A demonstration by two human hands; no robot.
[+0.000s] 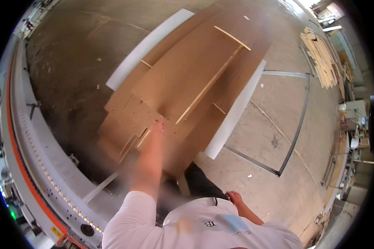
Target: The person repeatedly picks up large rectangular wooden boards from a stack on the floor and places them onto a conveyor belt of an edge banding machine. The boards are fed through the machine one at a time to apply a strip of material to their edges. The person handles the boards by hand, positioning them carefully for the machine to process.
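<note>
My left hand (159, 125) reaches forward over a long stack of brown sheets (170, 79), low over its near part. Its fingers are blurred, so I cannot make out whether they hold anything. Beside that hand lie a short pale strip (143, 139) and some thin strips at the sheet's near left edge. A long thin wooden strip (210, 85) runs along the stack, with a shorter crosswise strip (232, 38) at its far end. My right hand (234, 197) hangs by my hip with its fingers curled; what is in them, if anything, is hidden.
White panels (153, 45) stick out from under the stack on both sides. A long machine (33, 145) with an orange stripe borders the left. To the right, a dark metal frame (297, 133) lies on the concrete floor, with stacked wooden boards (320, 58) farther back.
</note>
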